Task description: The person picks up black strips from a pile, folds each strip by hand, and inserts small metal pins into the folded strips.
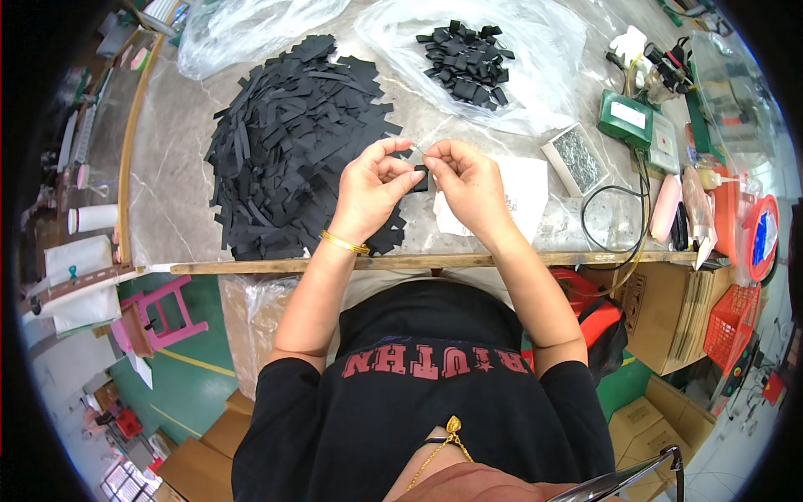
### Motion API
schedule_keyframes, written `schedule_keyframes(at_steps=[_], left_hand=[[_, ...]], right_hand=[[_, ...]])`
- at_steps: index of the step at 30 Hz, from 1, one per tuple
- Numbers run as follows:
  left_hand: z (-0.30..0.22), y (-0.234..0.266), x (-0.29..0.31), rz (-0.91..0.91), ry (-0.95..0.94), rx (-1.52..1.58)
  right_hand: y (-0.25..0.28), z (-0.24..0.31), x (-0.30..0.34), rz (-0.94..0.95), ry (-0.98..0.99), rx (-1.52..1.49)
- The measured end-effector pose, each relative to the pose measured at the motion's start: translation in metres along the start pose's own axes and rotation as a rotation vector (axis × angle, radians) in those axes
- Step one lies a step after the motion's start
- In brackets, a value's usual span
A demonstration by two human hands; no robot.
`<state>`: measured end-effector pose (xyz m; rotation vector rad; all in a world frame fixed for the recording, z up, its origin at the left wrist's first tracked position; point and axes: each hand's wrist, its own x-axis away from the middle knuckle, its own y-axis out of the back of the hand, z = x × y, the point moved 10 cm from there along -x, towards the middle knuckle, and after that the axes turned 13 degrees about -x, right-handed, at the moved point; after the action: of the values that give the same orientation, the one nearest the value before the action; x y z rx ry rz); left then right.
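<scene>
My left hand [372, 188] is closed, its fingers and thumb pinching a small black fabric strip [421, 179]. Just to its right, my right hand [470, 191] is pinched together, thumb against forefinger. A tiny thin shiny piece [416, 147] shows between the two hands' fingertips, too small to name. A big heap of flat black strips [293, 151] lies left of my left hand. Under and beside my right hand is a white paper sheet [525, 188]. A small open box [575, 159] of thin silvery metal pieces stands to the right.
Small folded black pieces [467, 65] lie on a clear plastic sheet [544, 63] at the back. On the right are a green box [625, 119], looped black cable [595, 197], and a pink bottle-like object [666, 201]. The table's wooden front edge [293, 265] runs below my forearms.
</scene>
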<state>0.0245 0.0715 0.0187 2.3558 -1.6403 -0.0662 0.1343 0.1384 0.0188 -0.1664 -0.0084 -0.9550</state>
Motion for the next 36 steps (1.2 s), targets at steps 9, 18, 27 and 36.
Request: schedule_keyframes(at_steps=[9,18,27,36], left_hand=[[0.016,-0.033,0.007,0.046,0.13,0.572],[0.033,-0.031,0.007,-0.191,0.152,0.737],[0.03,-0.013,-0.002,-0.185,0.098,0.433],[0.02,-0.006,-0.005,-0.09,0.073,0.296]], right_hand=[[0.008,0.006,0.003,-0.18,0.193,-0.001],[0.01,0.002,0.003,-0.228,0.186,-0.234],[0.02,0.001,-0.001,-0.105,0.043,-0.181],[0.007,-0.02,0.006,0.164,-0.326,-0.233]])
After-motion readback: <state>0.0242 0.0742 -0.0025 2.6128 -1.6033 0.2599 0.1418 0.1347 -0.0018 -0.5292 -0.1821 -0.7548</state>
